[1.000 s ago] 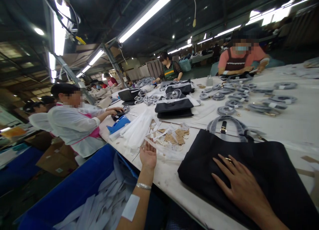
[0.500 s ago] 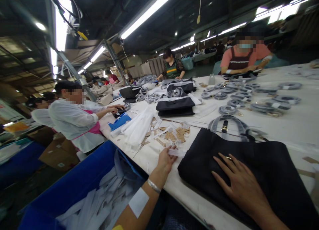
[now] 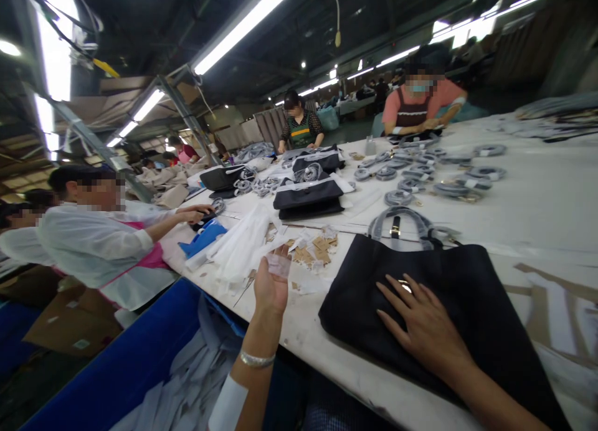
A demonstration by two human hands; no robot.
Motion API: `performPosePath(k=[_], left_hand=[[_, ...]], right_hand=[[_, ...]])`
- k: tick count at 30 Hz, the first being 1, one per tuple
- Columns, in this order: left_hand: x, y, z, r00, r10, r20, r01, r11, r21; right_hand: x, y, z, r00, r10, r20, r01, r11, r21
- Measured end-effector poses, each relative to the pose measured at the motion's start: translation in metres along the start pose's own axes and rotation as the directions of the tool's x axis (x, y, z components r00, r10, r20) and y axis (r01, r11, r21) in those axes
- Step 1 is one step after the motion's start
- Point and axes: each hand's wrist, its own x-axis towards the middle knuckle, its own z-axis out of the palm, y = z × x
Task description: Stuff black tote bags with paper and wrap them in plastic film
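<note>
A large black handbag (image 3: 448, 275) lies on the white table near its front edge, its wrapped handles (image 3: 406, 222) pointing away from me. My right hand (image 3: 415, 322) rests on the bag with its fingers spread and nothing held. Left of the bag, my left hand (image 3: 273, 281) is raised, palm up, with a small translucent strip (image 3: 279, 266) held across its fingers. Just beyond that hand are brown and white paper scraps (image 3: 315, 250) and a pile of white wrapping sheets (image 3: 243, 238).
A blue bin (image 3: 140, 331) of white strips stands below the table edge at left. Coiled grey straps (image 3: 397, 198) and folded black bags (image 3: 308, 197) lie farther back. People work at the left and far sides. Brown paper strips (image 3: 555, 306) lie at right.
My left hand has moved left and up, away from the bag, with the translucent strip. My right hand stays spread on the bag. The whole view has shifted.
</note>
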Motion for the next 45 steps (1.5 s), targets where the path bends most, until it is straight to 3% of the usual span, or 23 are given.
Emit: performPosePath(k=[3,5,8,10,13,16,18,19,22,24,26,28,30,31,33,35,39,42,45], left_hand=[[-0.039,-0.042,0.029,0.967,0.082,0.243,-0.118,0.983,0.138],[-0.063,-0.082,0.034,0.903,0.027,0.428,-0.189,0.921,0.341],[-0.082,-0.139,0.025,0.767,-0.179,0.617,-0.309,0.739,0.599],[-0.083,-0.164,0.014,0.691,-0.227,0.686,-0.460,0.594,0.660],[-0.074,-0.182,-0.002,0.547,-0.268,0.794,-0.742,0.284,0.607],[-0.063,-0.189,-0.009,0.414,-0.305,0.857,-0.891,0.055,0.450],[-0.059,-0.191,-0.012,0.362,-0.310,0.879,-0.926,-0.011,0.377],[-0.059,-0.191,-0.014,0.346,-0.306,0.887,-0.935,-0.032,0.354],[-0.059,-0.193,-0.016,0.327,-0.287,0.900,-0.944,-0.060,0.324],[-0.058,-0.195,-0.017,0.327,-0.276,0.904,-0.944,-0.058,0.324],[-0.057,-0.195,-0.017,0.328,-0.264,0.907,-0.944,-0.049,0.326],[-0.055,-0.196,-0.018,0.326,-0.253,0.911,-0.944,-0.036,0.328],[-0.053,-0.197,-0.019,0.326,-0.244,0.913,-0.943,-0.020,0.332],[-0.052,-0.197,-0.019,0.329,-0.238,0.914,-0.942,-0.012,0.336],[-0.050,-0.199,-0.020,0.336,-0.223,0.915,-0.939,0.001,0.345],[-0.049,-0.200,-0.021,0.338,-0.212,0.917,-0.937,0.009,0.348],[-0.047,-0.200,-0.022,0.331,-0.211,0.920,-0.939,0.024,0.343],[-0.046,-0.200,-0.024,0.340,-0.208,0.917,-0.935,0.034,0.354],[-0.045,-0.201,-0.026,0.347,-0.202,0.916,-0.931,0.044,0.362]], right_hand=[[0.001,-0.002,-0.005,0.999,0.023,0.037,-0.024,1.000,0.016],[0.001,-0.002,-0.007,0.998,0.039,0.052,-0.041,0.998,0.042],[0.002,-0.003,-0.007,0.996,0.054,0.067,-0.062,0.991,0.120],[0.003,-0.004,-0.009,0.994,0.096,0.059,-0.105,0.975,0.196],[-0.002,-0.005,-0.021,0.990,0.144,0.015,-0.140,0.931,0.338],[-0.027,-0.006,-0.049,0.968,0.233,-0.099,-0.165,0.878,0.450],[-0.056,-0.006,-0.071,0.883,0.430,-0.186,-0.300,0.824,0.480],[-0.072,-0.006,-0.082,0.807,0.552,-0.209,-0.399,0.772,0.495],[-0.113,0.002,-0.104,0.522,0.844,-0.128,-0.648,0.490,0.583],[-0.125,0.009,-0.109,0.404,0.914,0.034,-0.694,0.282,0.662],[-0.125,0.016,-0.109,0.368,0.900,0.232,-0.646,0.068,0.760],[-0.116,0.021,-0.108,0.403,0.820,0.407,-0.504,-0.172,0.846],[-0.105,0.024,-0.106,0.446,0.738,0.506,-0.303,-0.408,0.861],[-0.101,0.026,-0.106,0.442,0.718,0.538,-0.203,-0.504,0.839],[-0.096,0.031,-0.105,0.376,0.711,0.594,-0.047,-0.626,0.779],[-0.094,0.036,-0.104,0.305,0.718,0.625,0.033,-0.664,0.747],[-0.088,0.040,-0.098,0.269,0.772,0.575,0.044,-0.607,0.794],[-0.077,0.034,-0.093,0.247,0.847,0.470,0.066,-0.499,0.864],[-0.069,0.027,-0.092,0.231,0.938,0.258,0.084,-0.284,0.955]])
